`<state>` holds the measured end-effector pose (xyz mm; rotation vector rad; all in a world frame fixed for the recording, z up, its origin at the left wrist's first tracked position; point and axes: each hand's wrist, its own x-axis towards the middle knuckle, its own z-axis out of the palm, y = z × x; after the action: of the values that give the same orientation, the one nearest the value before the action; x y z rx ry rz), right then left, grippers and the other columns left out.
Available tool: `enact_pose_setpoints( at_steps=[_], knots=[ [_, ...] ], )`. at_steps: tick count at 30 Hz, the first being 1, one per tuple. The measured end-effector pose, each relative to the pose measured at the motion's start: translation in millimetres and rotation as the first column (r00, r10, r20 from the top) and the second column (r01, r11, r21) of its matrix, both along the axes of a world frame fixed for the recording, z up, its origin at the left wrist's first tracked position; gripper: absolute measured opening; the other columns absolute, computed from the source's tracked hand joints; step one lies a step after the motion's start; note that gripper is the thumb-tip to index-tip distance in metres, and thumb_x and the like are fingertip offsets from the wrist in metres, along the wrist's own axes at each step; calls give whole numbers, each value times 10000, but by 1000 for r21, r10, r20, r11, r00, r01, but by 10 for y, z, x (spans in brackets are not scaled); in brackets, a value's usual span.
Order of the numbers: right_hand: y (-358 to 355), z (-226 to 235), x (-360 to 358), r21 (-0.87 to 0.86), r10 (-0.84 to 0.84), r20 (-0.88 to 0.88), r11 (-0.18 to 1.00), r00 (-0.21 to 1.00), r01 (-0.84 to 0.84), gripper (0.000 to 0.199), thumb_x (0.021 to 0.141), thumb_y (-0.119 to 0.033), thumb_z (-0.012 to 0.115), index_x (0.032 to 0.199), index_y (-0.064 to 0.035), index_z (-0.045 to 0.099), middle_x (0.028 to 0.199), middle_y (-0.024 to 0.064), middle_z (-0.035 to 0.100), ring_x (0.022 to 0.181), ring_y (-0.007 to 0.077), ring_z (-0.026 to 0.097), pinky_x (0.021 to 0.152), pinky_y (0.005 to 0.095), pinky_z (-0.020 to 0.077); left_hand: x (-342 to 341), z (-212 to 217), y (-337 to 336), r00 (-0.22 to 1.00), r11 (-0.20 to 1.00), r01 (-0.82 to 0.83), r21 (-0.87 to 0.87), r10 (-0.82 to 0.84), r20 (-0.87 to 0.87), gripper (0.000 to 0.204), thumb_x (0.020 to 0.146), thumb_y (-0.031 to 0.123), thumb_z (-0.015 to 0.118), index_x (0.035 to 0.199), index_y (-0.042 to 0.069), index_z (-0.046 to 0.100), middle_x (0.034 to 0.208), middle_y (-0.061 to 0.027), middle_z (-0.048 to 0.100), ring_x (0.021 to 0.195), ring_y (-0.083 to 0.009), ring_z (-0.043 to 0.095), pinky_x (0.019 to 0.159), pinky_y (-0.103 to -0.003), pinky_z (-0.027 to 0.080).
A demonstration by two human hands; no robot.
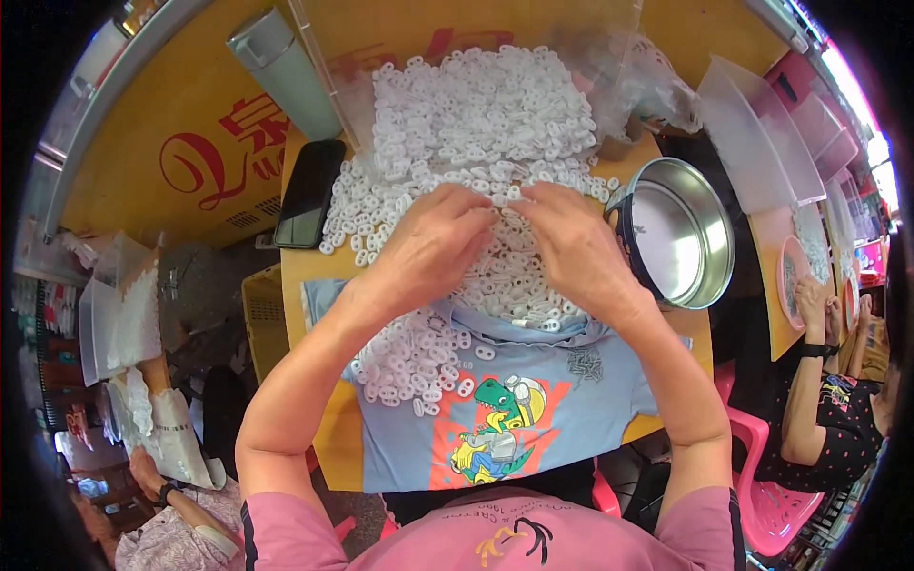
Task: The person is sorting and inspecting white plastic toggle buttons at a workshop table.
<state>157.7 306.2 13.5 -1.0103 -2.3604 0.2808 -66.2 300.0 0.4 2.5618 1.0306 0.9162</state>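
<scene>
My left hand (438,233) and my right hand (576,238) meet over a heap of small white oval plastic pieces with two holes (509,266). On both hands the fingers are bent and pinched together, with the fingertips close to each other. Whatever is between them is too small to tell from the pieces behind. A light blue T-shirt with a dinosaur print (495,428) is spread under the heap. A smaller pile of white oval pieces (414,362) lies on it below my left forearm. Near my right forearm is a little pile of thin grey metal bits (585,364).
A clear bin (357,105) full of white pieces stands at the back. At the right is a round metal tin (681,233); at the left, a black phone (309,195) and a pale green bottle (286,76). Other people's arms (809,314) show at both sides.
</scene>
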Motion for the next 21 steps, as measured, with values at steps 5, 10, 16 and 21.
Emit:
enact_pose_setpoints(
  at_steps=[5,10,16,21],
  knots=[
    [408,207,-194,-15,-47,-146,999,988,45,263,891,-11,532,1132,42,624,1142,242,637,1107,405,585,957,429,467,-90,24,331,972,972,-215,92,204,115,174,844,28,636,1007,-28,655,1068,-192,626,1041,-383,576,903,-441,482],
    [1154,180,-365,55,9,-70,998,997,-5,290,917,-72,511,1163,28,628,1144,238,647,1088,414,598,947,432,473,-20,9,693,917,936,-344,-75,352,188,255,874,87,626,1087,-49,656,1135,-219,641,1089,-386,594,949,-414,478],
    [1900,265,-573,-223,-51,2,974,999,50,374,908,-95,510,1252,15,606,1091,187,672,1019,279,647,880,374,524,-124,-81,1168,644,765,-245,-596,588,489,312,910,149,569,1126,-60,656,1043,-175,693,990,-245,658,877,-340,502],
    [2154,382,-534,-625,-276,-223,777,935,80,402,887,-85,505,1260,26,608,1065,114,665,969,194,625,780,361,548,-94,167,1225,367,656,-35,-754,710,601,368,945,43,527,1274,-120,533,1232,-183,576,1049,-255,618,914,-321,520]
  ],
)
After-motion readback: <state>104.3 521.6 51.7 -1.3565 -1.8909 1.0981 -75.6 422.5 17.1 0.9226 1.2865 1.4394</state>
